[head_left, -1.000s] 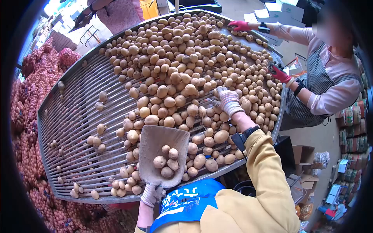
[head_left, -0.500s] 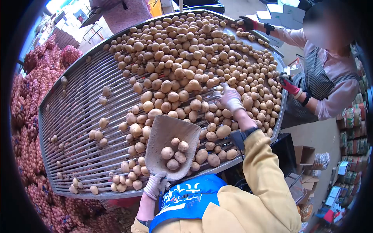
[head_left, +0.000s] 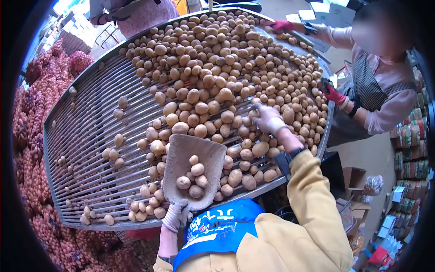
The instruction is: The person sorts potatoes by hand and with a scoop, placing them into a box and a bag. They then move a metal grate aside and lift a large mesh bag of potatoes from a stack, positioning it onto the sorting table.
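Note:
My left hand point(head_left: 176, 215), in a striped work glove, is closed round the handle end of a dusty scoop point(head_left: 174, 158). Several potatoes point(head_left: 196, 191) lie in the scoop, which rests over the near side of a slatted metal sorting table point(head_left: 86, 170). My right hand point(head_left: 269, 120), in a pale glove, reaches into the potato pile point(head_left: 217, 68) right of the scoop. Its fingers are apart, with the fingertips next to a small potato point(head_left: 256, 100); the undersides of the fingers are hidden.
Across the table at right, a co-worker in a checked apron point(head_left: 369, 79) has red-gloved hands point(head_left: 334, 93) at the pile's edge. Another person stands at the far side. Red net sacks point(head_left: 43, 158) are stacked at left; cardboard boxes point(head_left: 353, 179) stand on the floor at right.
The scoop has shifted slightly left, and its potatoes have moved, with one more visible inside. My right hand has drawn slightly toward me. The co-worker's far hand has moved left.

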Demonstrator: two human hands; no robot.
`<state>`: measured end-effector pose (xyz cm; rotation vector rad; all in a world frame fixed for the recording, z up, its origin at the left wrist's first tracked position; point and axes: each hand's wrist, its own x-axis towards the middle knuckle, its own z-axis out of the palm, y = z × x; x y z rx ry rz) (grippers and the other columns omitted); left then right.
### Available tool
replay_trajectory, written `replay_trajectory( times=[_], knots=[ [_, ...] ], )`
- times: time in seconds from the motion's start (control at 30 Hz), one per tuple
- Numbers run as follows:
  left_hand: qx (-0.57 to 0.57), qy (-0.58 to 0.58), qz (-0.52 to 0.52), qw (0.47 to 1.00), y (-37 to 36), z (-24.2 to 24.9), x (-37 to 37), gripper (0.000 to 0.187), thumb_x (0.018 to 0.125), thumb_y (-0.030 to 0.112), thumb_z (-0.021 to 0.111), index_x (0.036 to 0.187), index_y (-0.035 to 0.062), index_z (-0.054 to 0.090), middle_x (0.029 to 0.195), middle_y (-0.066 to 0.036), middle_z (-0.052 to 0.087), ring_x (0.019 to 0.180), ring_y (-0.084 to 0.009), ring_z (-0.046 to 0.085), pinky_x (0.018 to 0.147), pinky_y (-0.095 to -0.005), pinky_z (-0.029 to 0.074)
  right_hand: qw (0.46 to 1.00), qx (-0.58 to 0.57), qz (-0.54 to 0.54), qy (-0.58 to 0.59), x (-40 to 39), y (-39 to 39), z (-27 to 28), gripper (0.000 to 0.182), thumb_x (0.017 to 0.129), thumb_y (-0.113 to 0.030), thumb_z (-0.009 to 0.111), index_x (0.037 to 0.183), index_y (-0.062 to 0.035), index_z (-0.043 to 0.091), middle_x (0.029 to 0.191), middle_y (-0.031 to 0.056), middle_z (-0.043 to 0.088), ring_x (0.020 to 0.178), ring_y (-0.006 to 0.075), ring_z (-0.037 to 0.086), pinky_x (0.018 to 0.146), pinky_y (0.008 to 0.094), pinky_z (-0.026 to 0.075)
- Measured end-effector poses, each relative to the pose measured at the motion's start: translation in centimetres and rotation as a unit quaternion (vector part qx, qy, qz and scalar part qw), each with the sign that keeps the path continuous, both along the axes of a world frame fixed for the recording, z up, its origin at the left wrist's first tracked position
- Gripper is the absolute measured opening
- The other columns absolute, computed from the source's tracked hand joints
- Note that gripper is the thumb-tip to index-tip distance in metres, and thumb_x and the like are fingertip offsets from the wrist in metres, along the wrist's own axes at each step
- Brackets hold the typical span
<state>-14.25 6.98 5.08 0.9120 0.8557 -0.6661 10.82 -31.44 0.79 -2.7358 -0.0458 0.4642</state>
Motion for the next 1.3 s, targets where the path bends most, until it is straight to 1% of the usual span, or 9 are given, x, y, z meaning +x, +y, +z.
replay_trajectory(
  times=[0.2, 0.43, 0.53, 0.7, 0.97, 1.13, 1.2, 1.23, 1.3],
  knots=[
    [0.008, -0.005, -0.023, 1.0, -0.5, -1.0, 0.6, 0.032, 0.087, 0.018, 0.063, 0.115, 0.0105, 0.051, 0.084, -0.005, 0.06, 0.052, -0.0148, 0.054, 0.039, -0.025, 0.043, 0.871, 0.488, -0.004, -0.051, -5.8, 3.8, 3.4, 0.083, 0.068, -0.004, 0.08, 0.141, -0.0102, 0.04, 0.114, 0.0056, 0.057, 0.11, 0.0167, 0.054, 0.095, 0.0315, 0.047],
    [-0.032, -0.018, -0.032, 0.999, 0.5, -1.5, -0.5, 0.031, 0.087, 0.016, 0.061, 0.116, 0.0069, 0.054, 0.092, -0.005, 0.064, 0.059, -0.0128, 0.059, 0.041, -0.022, 0.045, 0.821, 0.568, 0.007, -0.059, -10.5, 11.8, 4.4, 0.066, 0.071, -0.019, 0.08, 0.13, -0.0101, 0.052, 0.112, 0.0075, 0.06, 0.11, 0.0214, 0.058, 0.094, 0.033, 0.046],
    [-0.008, -0.068, -0.043, 0.997, 2.3, -1.6, -2.7, 0.028, 0.087, 0.019, 0.062, 0.111, 0.0058, 0.056, 0.082, -0.006, 0.064, 0.051, -0.0131, 0.056, 0.039, -0.0229, 0.043, 0.881, 0.244, 0.319, -0.249, -11.3, 13.5, 6.1, 0.055, 0.071, -0.025, 0.075, 0.121, -0.0105, 0.058, 0.115, 0.015, 0.061, 0.109, 0.0348, 0.056, 0.096, 0.0466, 0.043],
    [0.021, -0.039, 0.065, 0.997, 8.0, 0.0, -7.7, 0.03, 0.087, 0.019, 0.059, 0.112, 0.0015, 0.055, 0.085, -0.012, 0.066, 0.058, -0.0209, 0.061, 0.042, -0.0288, 0.046, 0.897, 0.289, 0.164, -0.293, -10.0, 15.8, 4.5, 0.057, 0.074, -0.027, 0.074, 0.126, -0.011, 0.056, 0.129, 0.0142, 0.055, 0.121, 0.0349, 0.05, 0.104, 0.0465, 0.039],
    [0.028, -0.018, 0.199, 0.979, 14.3, -0.2, -14.2, 0.036, 0.087, 0.026, 0.059, 0.116, 0.0048, 0.054, 0.083, -0.014, 0.066, 0.055, -0.0233, 0.06, 0.044, -0.0303, 0.047, 0.866, 0.133, 0.404, -0.264, -9.5, 30.8, -1.4, 0.058, 0.069, -0.036, 0.075, 0.124, -0.023, 0.059, 0.137, 0.009, 0.05, 0.139, 0.0333, 0.032, 0.112, 0.061, 0.019],
    [0.025, -0.005, 0.208, 0.978, 15.8, -1.4, -15.1, 0.035, 0.087, 0.025, 0.057, 0.115, 0.0047, 0.053, 0.083, -0.014, 0.066, 0.055, -0.0238, 0.06, 0.042, -0.0316, 0.045, 0.845, 0.174, 0.337, -0.377, -5.7, 27.3, -4.0, 0.015, 0.066, -0.023, 0.067, 0.078, -0.0137, 0.065, 0.095, 0.005, 0.059, 0.11, 0.0294, 0.051, 0.101, 0.0463, 0.039],
    [0.032, -0.011, 0.223, 0.974, 15.3, -1.4, -14.3, 0.032, 0.088, 0.024, 0.056, 0.112, 0.0036, 0.055, 0.079, -0.014, 0.066, 0.055, -0.0235, 0.06, 0.04, -0.0322, 0.044, 0.844, 0.116, 0.305, -0.425, -3.7, 23.6, -4.7, 0.013, 0.064, -0.019, 0.067, 0.076, -0.0142, 0.063, 0.087, 0.0055, 0.058, 0.097, 0.0264, 0.056, 0.092, 0.0401, 0.044],
    [0.028, -0.009, 0.222, 0.975, 15.2, -1.8, -14.3, 0.032, 0.088, 0.024, 0.056, 0.112, 0.0036, 0.055, 0.079, -0.014, 0.066, 0.055, -0.0235, 0.06, 0.04, -0.0322, 0.044, 0.914, 0.147, 0.158, -0.344, -3.2, 21.6, -4.8, 0.015, 0.065, -0.018, 0.067, 0.079, -0.0167, 0.062, 0.088, 0.0043, 0.058, 0.101, 0.0265, 0.055, 0.092, 0.0423, 0.043],
    [-0.002, -0.01, 0.215, 0.977, 15.0, -2.4, -13.9, 0.031, 0.088, 0.024, 0.056, 0.111, 0.003, 0.056, 0.079, -0.014, 0.066, 0.055, -0.0235, 0.06, 0.04, -0.032, 0.044, 0.907, 0.03, 0.185, -0.376, -3.1, 16.0, -2.7, 0.024, 0.069, -0.023, 0.074, 0.09, -0.0155, 0.063, 0.103, 0.0046, 0.062, 0.118, 0.0333, 0.049, 0.101, 0.0502, 0.039]
  ],
)
